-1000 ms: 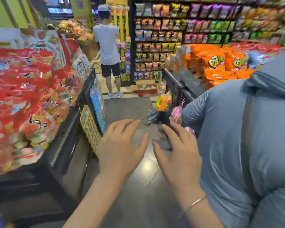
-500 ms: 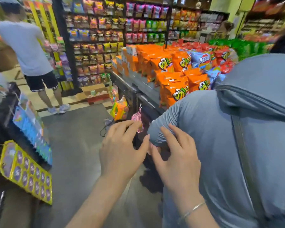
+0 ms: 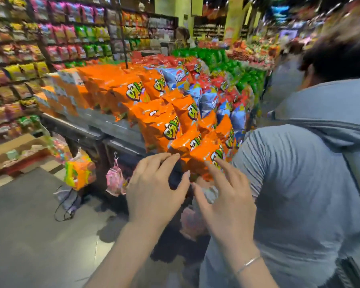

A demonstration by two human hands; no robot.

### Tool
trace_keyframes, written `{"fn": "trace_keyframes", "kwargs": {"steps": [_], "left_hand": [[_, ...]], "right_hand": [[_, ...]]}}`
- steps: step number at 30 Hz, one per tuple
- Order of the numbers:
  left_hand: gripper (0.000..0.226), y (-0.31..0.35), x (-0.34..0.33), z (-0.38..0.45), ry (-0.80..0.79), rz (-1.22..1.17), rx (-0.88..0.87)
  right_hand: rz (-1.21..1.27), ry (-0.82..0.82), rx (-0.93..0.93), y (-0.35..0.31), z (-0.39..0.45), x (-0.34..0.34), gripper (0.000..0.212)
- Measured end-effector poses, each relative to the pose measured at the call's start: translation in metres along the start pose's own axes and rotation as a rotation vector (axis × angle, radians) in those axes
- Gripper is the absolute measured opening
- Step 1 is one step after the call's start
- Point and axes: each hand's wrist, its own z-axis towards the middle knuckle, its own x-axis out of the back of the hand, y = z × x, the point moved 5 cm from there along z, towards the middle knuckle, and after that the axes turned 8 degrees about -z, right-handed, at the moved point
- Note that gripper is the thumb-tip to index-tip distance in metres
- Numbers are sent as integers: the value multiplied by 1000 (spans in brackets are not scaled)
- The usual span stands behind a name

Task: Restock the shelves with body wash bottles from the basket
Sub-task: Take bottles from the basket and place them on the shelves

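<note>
My left hand (image 3: 154,188) and my right hand (image 3: 227,206) are both raised in front of me, fingers spread, holding nothing. They hover side by side before the dark lower edge of a snack display table (image 3: 112,129). No basket and no body wash bottle shows anywhere in the head view. A thin bracelet sits on my right wrist.
A person in a grey shirt (image 3: 299,183) stands very close on my right. Orange snack bags (image 3: 170,125) pile on the display table ahead. Wall shelves of snack packets (image 3: 29,59) run along the left. Small bags hang from the table front (image 3: 79,173). Grey floor lies at lower left.
The view has swung to the right: the person in the white shirt has left the frame and the orange bag display has come closer. My hands stay empty and spread.
</note>
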Motion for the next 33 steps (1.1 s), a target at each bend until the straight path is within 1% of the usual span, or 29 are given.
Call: {"fn": "trace_keyframes", "kwargs": {"steps": [4,7,16,24,30,33], "left_hand": [[40,-7,-15,16,-74,-121,-121],[41,-5,-31,26,-115,-168,-156],[41,55,-95,18,-234,-380,-291],[39,150,-166,1,-295,-536,-411],[37,244,-217,-23,-302,-636,-450],[37,298,-245,-34,-341,-667,-451]], "right_hand": [[-71,51,-103,3,6,0,46],[-169,77,-155,11,7,6,47],[-360,164,-345,77,-6,39,47],[-525,213,-452,170,-17,87,48],[-577,225,-516,264,-21,136,46],[-610,225,-538,314,-20,163,47]]}}
